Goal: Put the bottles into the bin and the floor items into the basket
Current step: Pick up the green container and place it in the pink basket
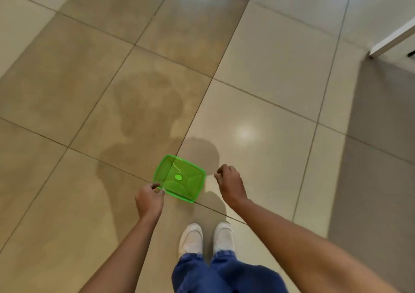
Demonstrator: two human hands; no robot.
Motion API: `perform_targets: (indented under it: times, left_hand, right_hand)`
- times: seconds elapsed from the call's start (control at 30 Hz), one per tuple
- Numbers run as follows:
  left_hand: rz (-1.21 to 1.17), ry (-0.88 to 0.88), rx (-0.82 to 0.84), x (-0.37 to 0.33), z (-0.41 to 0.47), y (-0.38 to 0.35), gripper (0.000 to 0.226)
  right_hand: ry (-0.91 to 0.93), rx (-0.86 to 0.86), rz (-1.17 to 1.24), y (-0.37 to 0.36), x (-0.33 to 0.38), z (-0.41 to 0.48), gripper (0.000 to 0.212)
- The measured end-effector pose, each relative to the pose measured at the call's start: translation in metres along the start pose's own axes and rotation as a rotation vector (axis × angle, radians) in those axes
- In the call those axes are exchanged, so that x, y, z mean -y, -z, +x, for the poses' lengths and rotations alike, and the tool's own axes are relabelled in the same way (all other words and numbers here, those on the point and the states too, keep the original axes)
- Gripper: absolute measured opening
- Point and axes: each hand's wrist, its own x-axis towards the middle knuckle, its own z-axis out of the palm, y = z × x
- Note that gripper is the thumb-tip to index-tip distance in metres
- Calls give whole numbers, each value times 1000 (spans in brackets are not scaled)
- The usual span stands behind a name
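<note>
Left hand [149, 199] pinches the green basket [179, 178] corner, long axis running lower-right; right hand [230, 183] loosely curled, empty.

No readable text, labels, brands or numbers anywhere on the green basket [179, 178] or floor tiles [258, 113].

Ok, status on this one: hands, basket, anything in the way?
Left hand pinching green basket rim. Right hand loosely curled, holding nothing. Basket looks empty. Floor ahead bare.
</note>
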Motion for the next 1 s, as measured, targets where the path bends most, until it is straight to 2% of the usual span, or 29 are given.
perform_targets:
  times: [0.13, 0.23, 0.33, 0.47, 0.57, 0.77, 0.9, 1.0]
  left_hand:
    - [12, 101, 17, 52, 93, -64, 52]
    - [-27, 183, 9, 83, 139, -99, 62]
    - [-46, 258, -31, 98, 161, -121, 56]
    - [-142, 274, -82, 95, 167, -125, 42]
    - [-188, 213, -155, 80, 158, -105, 31]
    - [-238, -65, -318, 11, 100, -27, 19]
    - [-311, -194, -340, -57, 27, 39, 21]
    - [-398, -271, -294, -112, -39, 91, 19]
  right_hand:
    - [-32, 153, -98, -89, -32, 93, 35]
    - [-127, 172, -127, -139, -45, 139, 37]
    - [-168, 142, -128, -173, -50, 162, 36]
    - [-219, 102, -95, -183, -46, 170, 32]
    - [-197, 50, -23, -163, -38, 160, 23]
    - [59, -198, 142, -59, 16, 88, 15]
    - [141, -350, 198, 27, 49, 24, 17]
    - [215, -450, 179, 95, 70, -28, 17]
